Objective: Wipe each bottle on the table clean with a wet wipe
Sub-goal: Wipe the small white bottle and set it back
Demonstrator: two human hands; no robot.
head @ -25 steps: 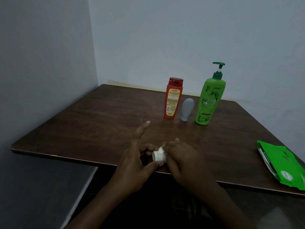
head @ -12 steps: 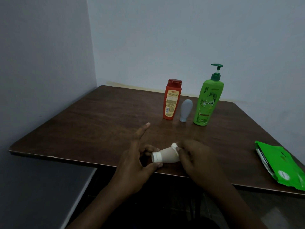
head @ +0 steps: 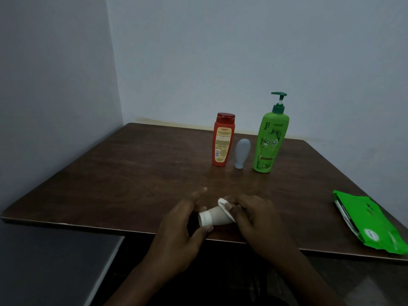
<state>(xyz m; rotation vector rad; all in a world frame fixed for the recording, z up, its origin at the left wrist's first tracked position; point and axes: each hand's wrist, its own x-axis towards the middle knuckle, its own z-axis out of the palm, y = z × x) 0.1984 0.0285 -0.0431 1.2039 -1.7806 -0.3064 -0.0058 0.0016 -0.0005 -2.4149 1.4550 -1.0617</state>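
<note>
Small beige plastic bottle (head: 217, 217) being wiped
Capped end being gripped by left hand (head: 178, 228); white wet wipe (head: 224, 205) being pinched round body by right hand (head: 254, 219); likely light, slippery.

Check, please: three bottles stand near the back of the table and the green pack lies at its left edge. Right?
No. The head view shows the pack at the right edge of the table, not the left. The bottles do stand near the back.
</note>
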